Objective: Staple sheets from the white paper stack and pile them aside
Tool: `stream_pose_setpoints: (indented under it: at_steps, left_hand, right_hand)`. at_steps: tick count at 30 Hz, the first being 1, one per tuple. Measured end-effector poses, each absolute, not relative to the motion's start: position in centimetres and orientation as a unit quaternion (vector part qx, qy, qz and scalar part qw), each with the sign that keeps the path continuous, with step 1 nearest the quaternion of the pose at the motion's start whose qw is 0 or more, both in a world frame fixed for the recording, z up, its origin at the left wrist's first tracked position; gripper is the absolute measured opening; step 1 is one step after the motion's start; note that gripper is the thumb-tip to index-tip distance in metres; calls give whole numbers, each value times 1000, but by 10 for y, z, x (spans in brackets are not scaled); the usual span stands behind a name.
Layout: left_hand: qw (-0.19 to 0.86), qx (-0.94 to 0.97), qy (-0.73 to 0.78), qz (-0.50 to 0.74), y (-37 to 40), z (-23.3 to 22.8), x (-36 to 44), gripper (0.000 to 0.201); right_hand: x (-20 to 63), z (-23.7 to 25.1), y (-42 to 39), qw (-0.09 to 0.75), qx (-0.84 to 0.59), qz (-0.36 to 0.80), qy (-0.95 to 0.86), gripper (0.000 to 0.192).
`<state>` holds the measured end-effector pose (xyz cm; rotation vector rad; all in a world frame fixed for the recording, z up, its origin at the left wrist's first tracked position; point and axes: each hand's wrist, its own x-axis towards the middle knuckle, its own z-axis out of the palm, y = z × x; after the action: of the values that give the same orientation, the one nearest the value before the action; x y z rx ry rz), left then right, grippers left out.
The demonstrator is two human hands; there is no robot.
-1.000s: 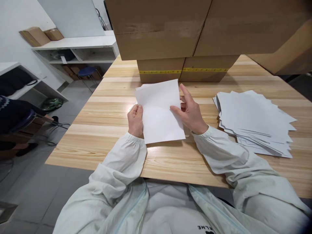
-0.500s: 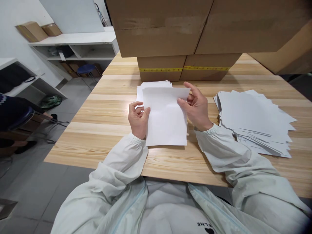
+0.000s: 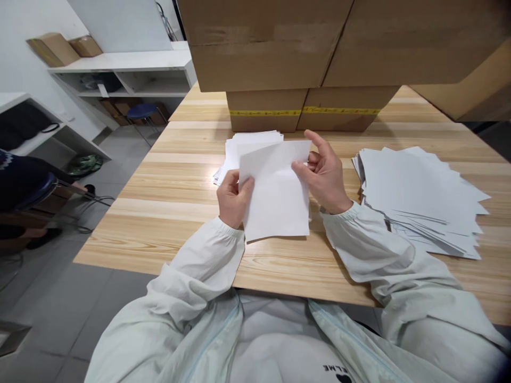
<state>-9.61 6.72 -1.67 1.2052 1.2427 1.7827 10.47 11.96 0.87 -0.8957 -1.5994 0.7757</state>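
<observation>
A white sheet of paper point(image 3: 277, 202) is held up in front of me, above the wooden table. My left hand point(image 3: 235, 199) pinches its left edge, thumb in front and fingers behind. At the upper right edge, my right hand point(image 3: 325, 175) grips the paper between thumb and curled fingers, its index finger stretched out past the edge. The sheet bows slightly between the hands; whether it is one sheet or several I cannot tell. Behind it lies a small stack of papers point(image 3: 255, 137), partly hidden. A larger fanned pile of papers point(image 3: 419, 186) lies right of my right hand.
Cardboard boxes point(image 3: 271, 48) with yellow tape are stacked at the back of the wooden table point(image 3: 159, 223). Beyond the left edge are white shelves point(image 3: 120, 61), a blue stool point(image 3: 142, 110) and part of a seated person point(image 3: 24, 175).
My left hand has moved slightly right and closed further round the paper's left edge, and the sheet now bends and tilts a little. My right hand keeps its hold.
</observation>
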Motion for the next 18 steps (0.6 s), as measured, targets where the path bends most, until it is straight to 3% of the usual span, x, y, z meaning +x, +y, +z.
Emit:
stream_pose_setpoints:
  at_steps: [3, 6, 8, 12, 14, 16, 18]
  left_hand:
    - [422, 447, 475, 629, 64, -15, -94, 34]
    - [441, 436, 458, 637, 61, -7, -92, 36]
    - [428, 452, 440, 647, 59, 0, -91, 34]
    - [424, 467, 426, 649, 59, 5, -92, 34]
    - [437, 458, 437, 638, 61, 3, -95, 41]
    - [455, 442, 448, 630, 64, -1, -99, 50]
    - [459, 428, 446, 638, 67, -5, -103, 55]
  right_hand:
    - [109, 18, 119, 533, -350, 338, -692, 79]
    - [120, 36, 118, 509, -311, 366, -715, 82]
    - [128, 46, 117, 482, -291, 366, -741, 71]
    - [136, 51, 116, 405, -278, 388, -780, 24]
    - [136, 48, 118, 387, -298, 414, -768, 25]
    - [138, 47, 123, 422, -348, 393, -739, 35]
    - [146, 51, 132, 527, -400, 319, -678, 40]
